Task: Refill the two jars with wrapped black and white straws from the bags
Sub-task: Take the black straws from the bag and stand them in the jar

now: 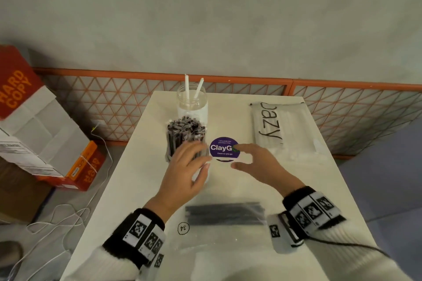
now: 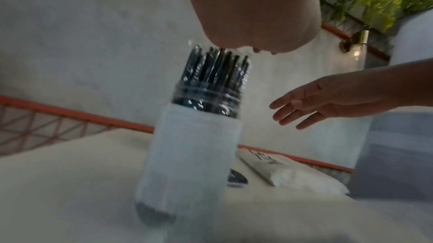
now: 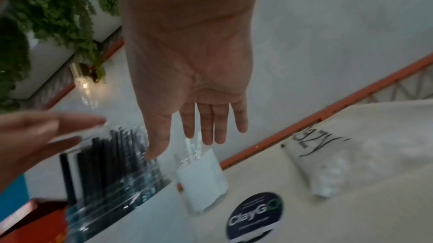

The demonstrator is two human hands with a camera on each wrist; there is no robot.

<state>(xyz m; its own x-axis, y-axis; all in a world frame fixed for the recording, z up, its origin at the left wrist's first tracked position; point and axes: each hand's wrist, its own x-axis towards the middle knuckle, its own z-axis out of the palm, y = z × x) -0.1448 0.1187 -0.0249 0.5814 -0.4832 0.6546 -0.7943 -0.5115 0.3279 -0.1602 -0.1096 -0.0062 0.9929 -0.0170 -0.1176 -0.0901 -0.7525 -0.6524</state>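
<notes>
Two jars stand on the white worktop (image 1: pixel 262 185). Right of the near jar (image 1: pixel 186 143), crammed with black straws (image 1: pixel 185 131), lies the white-straw bag (image 1: pixel 271 125); the black-straw bag (image 1: pixel 225 213) lies nearer the person. Behind it, the far jar (image 1: pixel 192 102) holds two white straws (image 1: pixel 193 88). Left hand (image 1: pixel 185 173) spread beside the near jar; whether it touches is unclear. Right hand (image 1: pixel 260 163) spread, apart.

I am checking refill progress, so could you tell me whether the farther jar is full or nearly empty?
Nearly empty. The farther jar holds only two white straws, and its clear upper wall shows nothing else inside.
</notes>
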